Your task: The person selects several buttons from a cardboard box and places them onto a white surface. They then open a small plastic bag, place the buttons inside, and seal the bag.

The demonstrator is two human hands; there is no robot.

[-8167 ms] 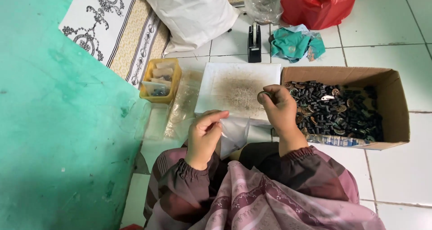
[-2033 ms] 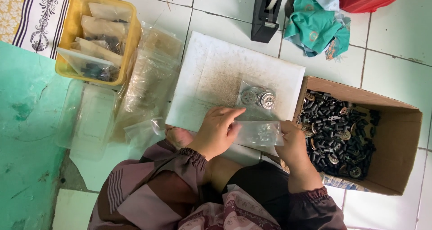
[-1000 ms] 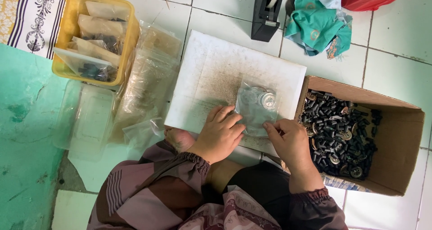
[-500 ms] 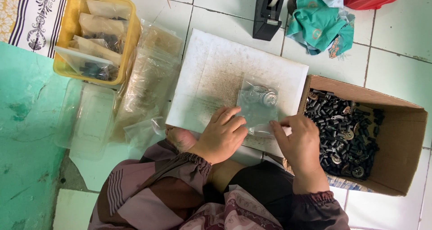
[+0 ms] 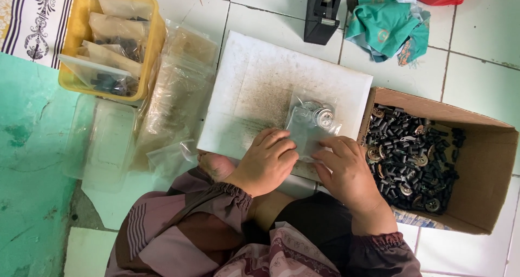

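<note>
Tiled floor underneath, teal mat along one side. On the tiles: open cardboard box of small black and metal parts, to the right of a worn white board. Left of the board, a heap of empty clear bags; beyond it, a yellow tray of filled bags. At the top, a black tape dispenser beside a teal cloth. Lying flat on the board's near right part: small clear bag with round metal pieces inside. Left hand pressing its near edge, fingers closed down flat on the plastic. Right hand pinching the bag's near right corner between thumb and fingers.
</note>
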